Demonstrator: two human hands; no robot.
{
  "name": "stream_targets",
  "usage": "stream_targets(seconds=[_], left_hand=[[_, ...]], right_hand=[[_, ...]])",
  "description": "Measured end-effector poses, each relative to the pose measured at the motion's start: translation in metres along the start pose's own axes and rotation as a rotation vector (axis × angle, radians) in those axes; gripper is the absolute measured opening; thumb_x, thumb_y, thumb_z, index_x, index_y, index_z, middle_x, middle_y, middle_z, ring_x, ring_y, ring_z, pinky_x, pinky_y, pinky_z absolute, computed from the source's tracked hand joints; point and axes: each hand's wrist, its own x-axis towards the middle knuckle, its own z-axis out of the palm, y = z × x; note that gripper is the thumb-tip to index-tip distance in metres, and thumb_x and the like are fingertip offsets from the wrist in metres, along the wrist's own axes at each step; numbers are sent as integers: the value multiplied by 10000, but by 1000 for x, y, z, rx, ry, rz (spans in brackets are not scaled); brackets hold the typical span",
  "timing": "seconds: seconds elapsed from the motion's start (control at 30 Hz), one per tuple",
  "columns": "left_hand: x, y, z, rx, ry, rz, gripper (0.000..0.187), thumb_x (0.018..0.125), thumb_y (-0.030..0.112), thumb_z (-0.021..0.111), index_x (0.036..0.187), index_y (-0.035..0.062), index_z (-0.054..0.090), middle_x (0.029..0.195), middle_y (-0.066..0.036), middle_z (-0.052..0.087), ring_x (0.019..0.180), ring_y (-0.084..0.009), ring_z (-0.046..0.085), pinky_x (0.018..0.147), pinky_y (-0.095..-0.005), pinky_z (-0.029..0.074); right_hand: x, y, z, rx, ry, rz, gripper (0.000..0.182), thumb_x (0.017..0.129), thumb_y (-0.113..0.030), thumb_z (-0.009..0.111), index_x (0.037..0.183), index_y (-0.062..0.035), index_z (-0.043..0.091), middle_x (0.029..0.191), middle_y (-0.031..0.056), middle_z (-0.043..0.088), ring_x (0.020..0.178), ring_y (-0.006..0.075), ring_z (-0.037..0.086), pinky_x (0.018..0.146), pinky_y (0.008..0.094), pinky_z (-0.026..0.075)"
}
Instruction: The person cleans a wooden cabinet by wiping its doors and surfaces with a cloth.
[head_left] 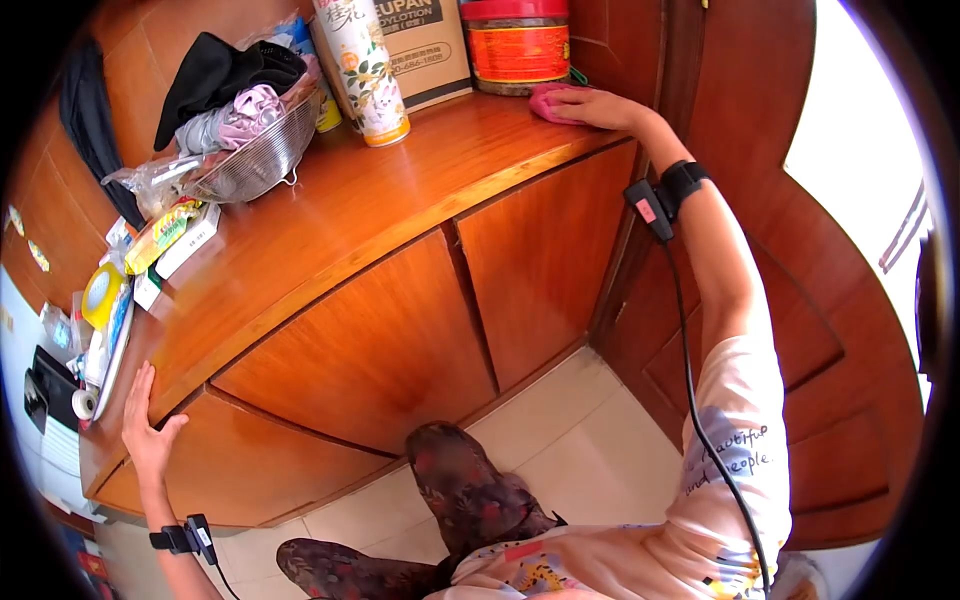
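My right hand (605, 106) lies flat on a pink cloth (548, 103), pressing it onto the back right corner of a wooden cabinet top (400, 190), just in front of a red jar (517, 45). My left hand (147, 425) rests with fingers spread on the front left edge of the same cabinet top and holds nothing. Both wrists wear black straps with cables.
On the top stand a floral bottle (365, 65), a cardboard box (430, 45), a metal strainer basket (255, 150) with clothes, and small packets (165, 240) at the left. Cabinet doors (380, 340) are below; a wooden door (760, 120) stands at right; tiled floor (570, 440) lies beneath.
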Motion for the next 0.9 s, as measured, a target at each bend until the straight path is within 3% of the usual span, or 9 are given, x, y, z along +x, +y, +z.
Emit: stream_targets(seconds=[0.13, 0.3, 0.47, 0.53, 0.63, 0.7, 0.73, 0.8, 0.9], left_hand=[[0, 2, 0, 23, -5, -14, 798, 613, 158, 801, 1357, 75, 523, 1415, -104, 516, 1333, -291, 455, 1111, -397, 354], [-1, -5, 2, 27, 14, 13, 821, 603, 169, 812, 1364, 76, 518, 1411, -101, 521, 1328, -286, 460, 1108, -390, 355], [-1, -12, 4, 1, 8, 69, 770, 640, 150, 789, 1361, 79, 528, 1407, -98, 527, 1325, -282, 465, 1102, -386, 355], [-1, -15, 5, 37, 10, 37, 749, 662, 139, 774, 1366, 80, 524, 1409, -95, 526, 1323, -283, 467, 1099, -380, 358], [1, -10, 7, 9, 14, 60, 747, 675, 112, 761, 1379, 84, 512, 1416, -93, 521, 1322, -277, 468, 1096, -367, 362], [-3, -8, 7, -16, 22, 42, 750, 675, 103, 760, 1382, 84, 510, 1416, -93, 520, 1321, -274, 469, 1095, -364, 363], [-3, -11, 7, -7, 17, 48, 744, 681, 96, 757, 1382, 83, 509, 1419, -94, 517, 1320, -272, 469, 1095, -363, 362], [0, -11, 7, 10, 20, 61, 739, 687, 88, 754, 1383, 82, 508, 1422, -95, 514, 1320, -271, 470, 1096, -362, 361], [-2, -7, 6, -30, 5, 46, 754, 677, 49, 749, 1388, 80, 500, 1434, -92, 502, 1317, -268, 472, 1098, -354, 357]], right_hand=[[-5, 15, -4, 57, 39, 54, 639, 877, -611, 517, 1388, -228, 518, 1401, 116, 525, 1293, 275, 491, 1075, 341, 360], [15, 58, 9, -207, 321, 198, 617, 886, -635, 438, 1376, -270, 521, 1386, 48, 545, 1281, 270, 500, 1066, 348, 373], [-5, 1, 22, -217, 302, 89, 578, 909, -651, 349, 1335, -316, 551, 1391, -34, 535, 1264, 215, 508, 1037, 365, 397], [-38, -59, 36, -197, 398, 183, 544, 889, -649, 414, 1279, -320, 603, 1277, 9, 621, 1187, 222, 571, 1002, 361, 429], [-56, -114, 85, -71, 807, -137, 325, 874, -443, 533, 1003, -228, 740, 944, 43, 728, 981, 253, 657, 1001, 449, 385], [-71, -154, 121, -16, 1139, -254, 186, 895, -276, 584, 908, -137, 708, 941, 59, 703, 1013, 254, 622, 1008, 481, 345], [-83, -174, 133, 64, 1124, -224, 197, 907, -207, 589, 1058, -105, 664, 1154, 98, 646, 1195, 296, 529, 1058, 516, 305], [-90, -195, 170, 242, 1235, -189, 396, 909, -136, 582, 1298, -79, 532, 1338, 164, 519, 1335, 372, 385, 1108, 558, 233], [-98, -208, 238, 382, 1190, -36, 592, 924, -117, 554, 1461, -36, 319, 1459, 260, 344, 1382, 451, 268, 1129, 586, 169]])
